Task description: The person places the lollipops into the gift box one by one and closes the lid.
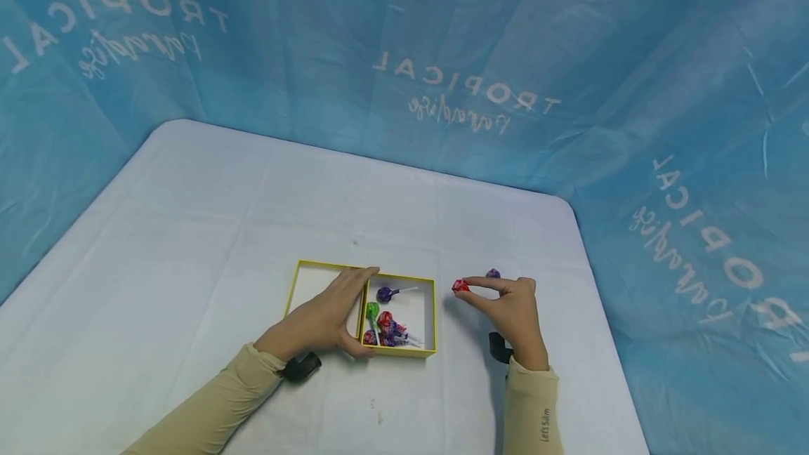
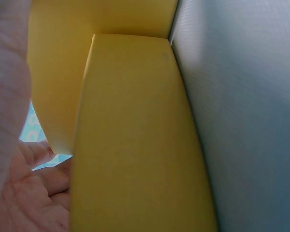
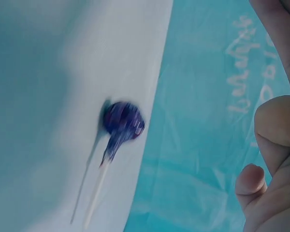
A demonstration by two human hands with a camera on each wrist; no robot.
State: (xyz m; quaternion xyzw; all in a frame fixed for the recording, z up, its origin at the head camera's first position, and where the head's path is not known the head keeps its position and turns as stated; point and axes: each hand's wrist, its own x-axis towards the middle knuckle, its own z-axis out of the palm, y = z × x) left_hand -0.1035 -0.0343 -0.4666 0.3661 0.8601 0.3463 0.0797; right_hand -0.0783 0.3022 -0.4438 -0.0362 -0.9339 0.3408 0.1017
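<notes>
A yellow-edged box (image 1: 399, 353) with a white inside holds several wrapped lollipops: a purple one (image 1: 384, 294) apart, a green one (image 1: 372, 311), and a cluster of red and purple ones (image 1: 393, 329). My left hand (image 1: 322, 318) grips the box across its left side, thumb at the near edge and fingers at the far edge. Yellow box walls (image 2: 140, 135) fill much of the left wrist view. Right of the box, above the table, my right hand (image 1: 515, 311) pinches a red lollipop (image 1: 461, 286) between thumb and index finger. Its stick cannot be made out.
Beyond my right hand, a purple lollipop (image 3: 123, 120) lies on the white-covered table (image 1: 240, 188). A second yellow-edged tray or lid (image 1: 310, 279) lies against the box's left side, partly under my left hand. Blue printed curtains (image 1: 316, 55) surround the table.
</notes>
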